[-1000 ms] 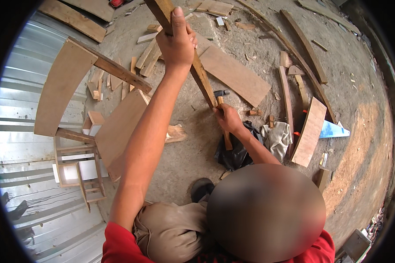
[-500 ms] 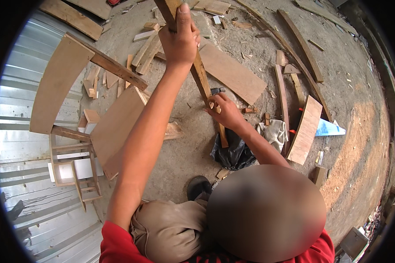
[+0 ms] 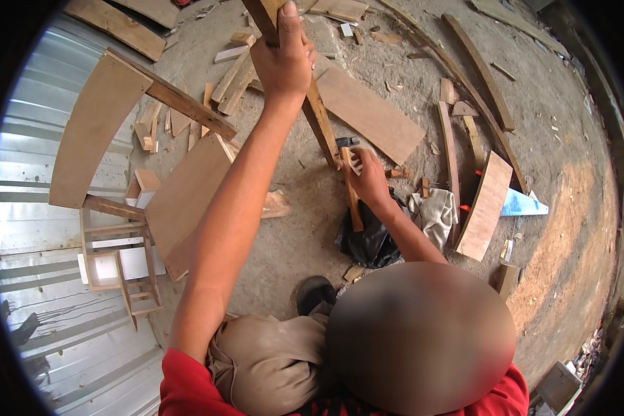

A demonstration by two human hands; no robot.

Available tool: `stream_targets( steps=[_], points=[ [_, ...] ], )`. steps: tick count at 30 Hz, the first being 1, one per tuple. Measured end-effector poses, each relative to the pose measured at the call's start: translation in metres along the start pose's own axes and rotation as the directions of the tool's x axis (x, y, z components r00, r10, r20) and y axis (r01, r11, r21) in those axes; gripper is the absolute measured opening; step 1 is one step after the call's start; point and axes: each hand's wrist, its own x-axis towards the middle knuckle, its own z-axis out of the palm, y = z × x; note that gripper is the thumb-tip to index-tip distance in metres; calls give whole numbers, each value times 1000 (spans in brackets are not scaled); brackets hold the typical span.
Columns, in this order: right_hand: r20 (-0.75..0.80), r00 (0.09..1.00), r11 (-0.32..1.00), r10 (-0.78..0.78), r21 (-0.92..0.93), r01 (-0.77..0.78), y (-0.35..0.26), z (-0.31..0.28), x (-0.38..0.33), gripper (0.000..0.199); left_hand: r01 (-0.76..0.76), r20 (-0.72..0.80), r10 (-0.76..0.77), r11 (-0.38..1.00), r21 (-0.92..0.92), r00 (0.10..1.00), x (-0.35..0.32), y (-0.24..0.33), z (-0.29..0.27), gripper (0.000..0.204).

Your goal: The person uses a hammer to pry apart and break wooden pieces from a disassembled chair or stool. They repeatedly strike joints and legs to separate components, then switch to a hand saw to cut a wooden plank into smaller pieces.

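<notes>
My left hand point(image 3: 284, 62) is wrapped round a long wooden batten point(image 3: 319, 118), its thumb lying along the wood. The batten slants from the top of the view down to the middle. At its lower end is a hammer point(image 3: 352, 197) with a black head and a pale wooden handle. My right hand point(image 3: 369, 177) has its fingers curled at the upper handle, and a fingertip shows on the handle's left side. Part of that grip is hidden. The handle's lower end lies over a black plastic bag point(image 3: 374, 239).
A plywood sheet point(image 3: 371, 114) lies beyond the hammer. To the right are a curved plywood piece point(image 3: 485, 208), a saw blade point(image 3: 523, 203), a grey cloth point(image 3: 433, 215) and long timbers point(image 3: 478, 73). Plywood-and-batten frames point(image 3: 100, 132) stand at the left by corrugated metal sheeting point(image 3: 35, 229).
My right hand has shifted slightly right and turned, uncovering the upper hammer handle. The left hand keeps its hold on the batten almost unmoved.
</notes>
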Motion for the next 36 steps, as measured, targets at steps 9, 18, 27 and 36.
stream_targets(
  steps=[9,18,27,36],
  points=[
    [258,890,906,375,-307,-293,-4,4,-26,36,9,-15,-8,999,43,1000,-10,5,2,53],
    [153,919,928,364,25,-372,-32,-42,-11,40,-207,135,188,967,148,973,-14,6,6,63],
    [133,921,909,367,159,-385,-87,-60,-71,42,-165,-16,176,947,274,984,-12,3,7,54],
    [193,913,933,358,-35,-359,-78,-59,-82,26,-56,-115,109,920,387,987,-13,4,8,52]
  ],
)
